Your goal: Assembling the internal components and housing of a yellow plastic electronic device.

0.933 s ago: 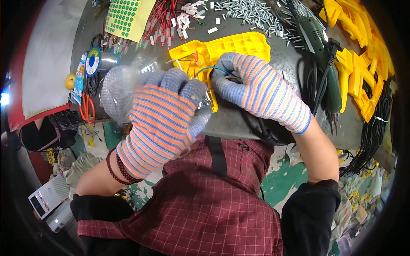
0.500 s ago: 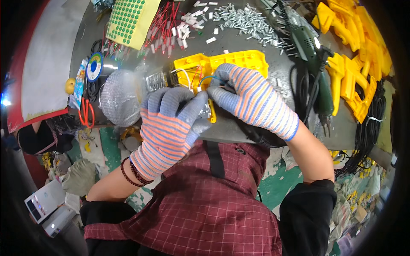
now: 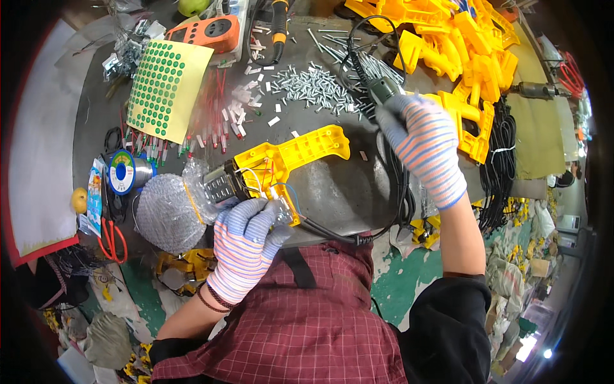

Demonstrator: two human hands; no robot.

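A yellow plastic tool housing half (image 3: 313, 153) lies on the bench in front of me, with white, red and blue wires inside. Its dark, slotted end part (image 3: 224, 185) joins a bubble-wrapped bundle (image 3: 171, 211). My left hand (image 3: 246, 246), in a striped glove, is closed on the housing's lower end, beside a small clear piece under the fingertips. A black cable (image 3: 329, 233) leaves that end toward the right. Further right, my gloved right hand (image 3: 425, 144) closes around a dark green power screwdriver (image 3: 382, 89), covering most of its body.
Loose screws (image 3: 313, 86) and small white sleeves lie beyond the housing. Yellow housings (image 3: 467, 57) are piled at the far right, by coiled black cables (image 3: 500, 160). Left are a sticker sheet (image 3: 157, 89), a solder spool (image 3: 125, 171) and red-handled scissors (image 3: 114, 242). An orange meter-like box (image 3: 211, 33) stands behind.
My right hand has left the wires and moved right and away onto the green power screwdriver. My left hand stays at the housing. The view has shifted, showing more of the far bench.
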